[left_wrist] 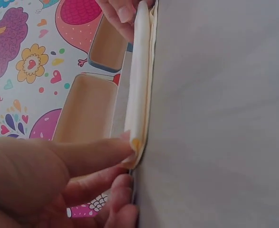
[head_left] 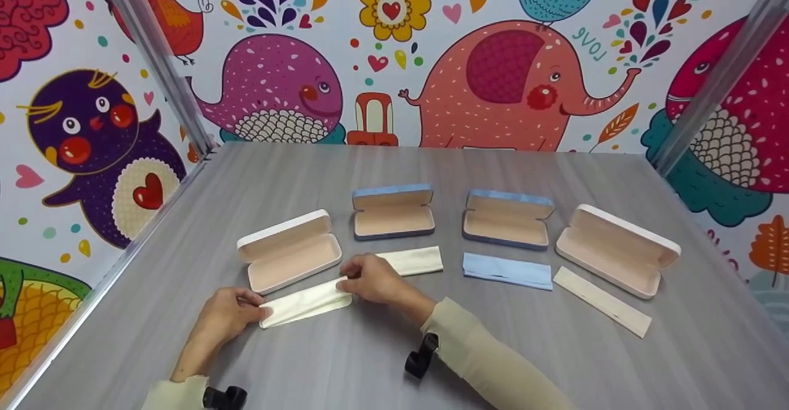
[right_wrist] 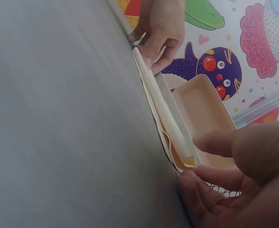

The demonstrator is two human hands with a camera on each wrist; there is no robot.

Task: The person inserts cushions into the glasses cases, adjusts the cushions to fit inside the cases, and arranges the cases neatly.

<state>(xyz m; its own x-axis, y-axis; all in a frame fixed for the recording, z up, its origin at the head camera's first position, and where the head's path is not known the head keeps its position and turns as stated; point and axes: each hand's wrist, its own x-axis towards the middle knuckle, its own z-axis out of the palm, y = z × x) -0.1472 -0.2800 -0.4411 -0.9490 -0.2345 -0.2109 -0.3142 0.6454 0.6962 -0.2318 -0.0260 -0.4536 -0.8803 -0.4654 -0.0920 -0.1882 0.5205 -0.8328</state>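
In front of the left white glasses case [head_left: 296, 259], a cream cleaning cloth [head_left: 303, 302] lies folded lengthwise into a strip, its loose lower layer showing along the near edge. My left hand [head_left: 227, 316] pinches the strip's left end, thumb on top and fingers at the far side. At the opposite end my right hand [head_left: 377, 282] holds the corner between thumb and fingers. The right wrist view shows the rolled-over fold of the cloth [right_wrist: 165, 111] with its layers slightly parted near the right fingertips. Behind the right hand, a second cream cloth [head_left: 420, 261] is partly hidden.
Two blue glasses cases [head_left: 394, 222] [head_left: 505, 228] stand lid-up at the back middle, with another white case [head_left: 607, 262] at right. A folded blue cloth [head_left: 506, 272] and a narrow cream cloth [head_left: 603, 302] lie before them. A cartoon-printed wall [head_left: 382, 58] borders the table.
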